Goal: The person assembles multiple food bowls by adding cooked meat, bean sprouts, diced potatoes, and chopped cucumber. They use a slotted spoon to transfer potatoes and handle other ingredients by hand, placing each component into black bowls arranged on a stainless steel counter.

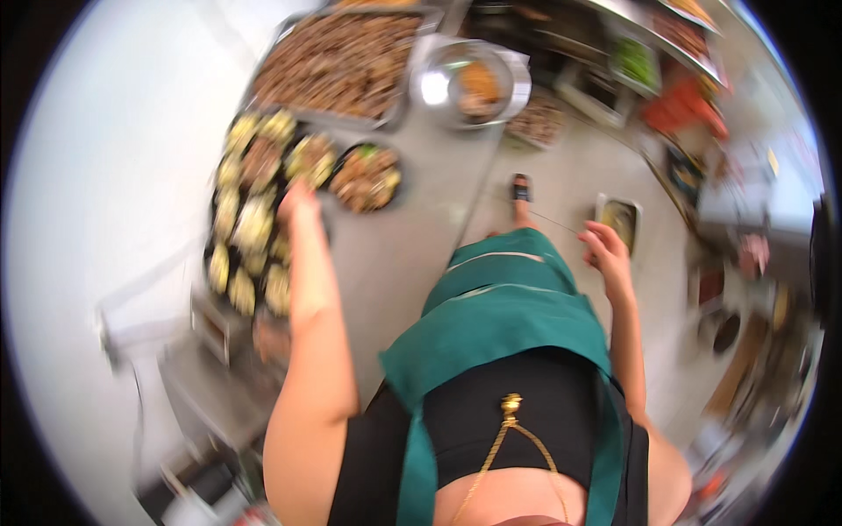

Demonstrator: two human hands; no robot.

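My left hand [299, 200] reaches to the near edge of a dark bowl of pale yellow food [312, 160], among rows of similar filled bowls at the left side of the metal table. Blur hides whether its fingers grip the bowl. Just right of it stands a black bowl [366, 179] with browned meat pieces and something green. My right hand [606, 248] hangs in the air on the other side, over the floor, its fingers loosely bent and apart, with nothing seen in it. I wear a green apron [500, 322] between both arms.
A large metal tray of cooked meat strips [342, 66] lies at the table's far end, beside a steel bowl [447, 108] with orange food. A rectangular container [619, 220] stands beyond my right hand. Shelves with trays [635, 62] rise at the far right.
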